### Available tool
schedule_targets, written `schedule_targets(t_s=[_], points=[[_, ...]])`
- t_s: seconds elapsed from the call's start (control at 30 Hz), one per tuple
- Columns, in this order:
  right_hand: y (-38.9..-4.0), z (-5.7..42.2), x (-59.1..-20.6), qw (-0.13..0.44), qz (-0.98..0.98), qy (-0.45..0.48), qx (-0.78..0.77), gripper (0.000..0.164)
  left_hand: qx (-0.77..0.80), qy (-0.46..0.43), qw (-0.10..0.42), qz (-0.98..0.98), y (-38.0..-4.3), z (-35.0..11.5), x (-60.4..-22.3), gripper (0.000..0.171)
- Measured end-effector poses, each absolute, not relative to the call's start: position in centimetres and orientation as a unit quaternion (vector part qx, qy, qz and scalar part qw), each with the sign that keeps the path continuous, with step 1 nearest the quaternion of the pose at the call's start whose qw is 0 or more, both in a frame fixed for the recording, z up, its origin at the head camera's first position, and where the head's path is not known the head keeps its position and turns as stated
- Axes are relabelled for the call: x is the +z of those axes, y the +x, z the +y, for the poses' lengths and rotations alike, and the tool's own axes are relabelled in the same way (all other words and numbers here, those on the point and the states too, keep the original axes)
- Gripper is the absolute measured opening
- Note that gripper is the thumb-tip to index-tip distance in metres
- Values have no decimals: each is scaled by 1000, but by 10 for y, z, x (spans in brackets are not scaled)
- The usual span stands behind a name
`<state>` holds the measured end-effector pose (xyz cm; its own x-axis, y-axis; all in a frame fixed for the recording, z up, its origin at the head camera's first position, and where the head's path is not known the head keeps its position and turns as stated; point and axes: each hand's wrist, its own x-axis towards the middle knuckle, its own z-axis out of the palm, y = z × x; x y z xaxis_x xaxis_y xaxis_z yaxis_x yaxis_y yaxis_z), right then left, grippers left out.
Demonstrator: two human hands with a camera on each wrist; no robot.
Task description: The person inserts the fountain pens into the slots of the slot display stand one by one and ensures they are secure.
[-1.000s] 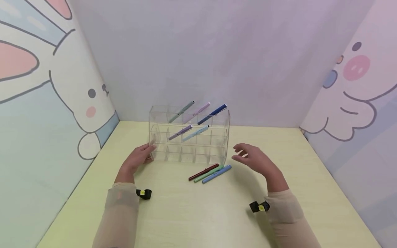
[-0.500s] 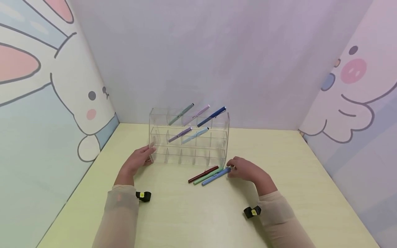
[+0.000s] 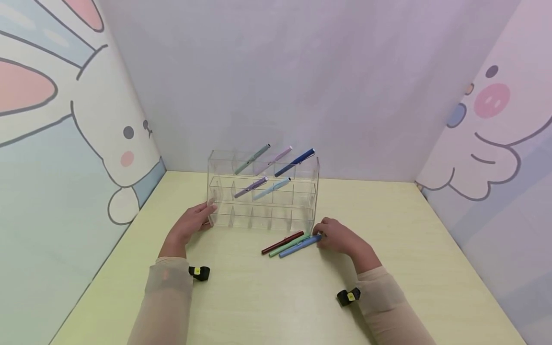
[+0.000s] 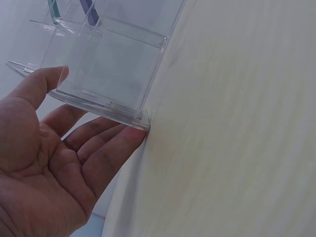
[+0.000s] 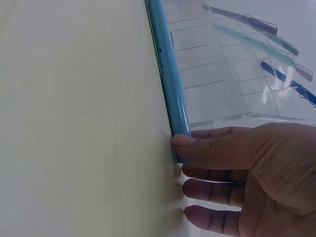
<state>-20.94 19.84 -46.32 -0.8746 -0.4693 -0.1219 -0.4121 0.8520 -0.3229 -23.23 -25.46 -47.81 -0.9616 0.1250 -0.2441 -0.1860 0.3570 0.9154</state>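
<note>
A clear acrylic pen holder [image 3: 304,211] with three stepped tiers stands at the back of the table. My left hand [image 3: 189,223] holds its left side, the thumb on the front and the fingers behind the edge in the left wrist view. By the holder's front right corner, my right hand [image 3: 338,237] pinches the end of a blue pen [image 3: 297,247] between thumb and fingers. That pen lies at a slant on the table, close beside a light green pen [image 3: 282,247] and a dark red pen [image 3: 280,243].
In the top tier lean a grey-green pen [image 3: 253,158], a pale pink pen [image 3: 274,160] and a dark blue pen [image 3: 297,162]. A purple pen [image 3: 250,187] and a light blue pen [image 3: 272,188] rest in the middle tier. A pale wall [image 3: 293,86] rises behind.
My right hand has come down and left onto the blue pen and now pinches its end. The blue pen has shifted very slightly. My left hand stays on the holder.
</note>
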Motion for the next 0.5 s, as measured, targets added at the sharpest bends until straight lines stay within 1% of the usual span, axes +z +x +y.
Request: schedule_targets(t_s=[0.1, 0.2, 0.5], points=[[-209, 200, -463, 93, 957, -235, -142, 14, 567, -21, 136, 812, -232, -254, -478, 76], [-210, 201, -462, 99, 955, -239, -147, 13, 565, -17, 135, 814, -231, -254, -477, 74], [-203, 214, -438, 159, 933, -243, -213, 11, 567, -19, 133, 813, -233, -255, -478, 75]])
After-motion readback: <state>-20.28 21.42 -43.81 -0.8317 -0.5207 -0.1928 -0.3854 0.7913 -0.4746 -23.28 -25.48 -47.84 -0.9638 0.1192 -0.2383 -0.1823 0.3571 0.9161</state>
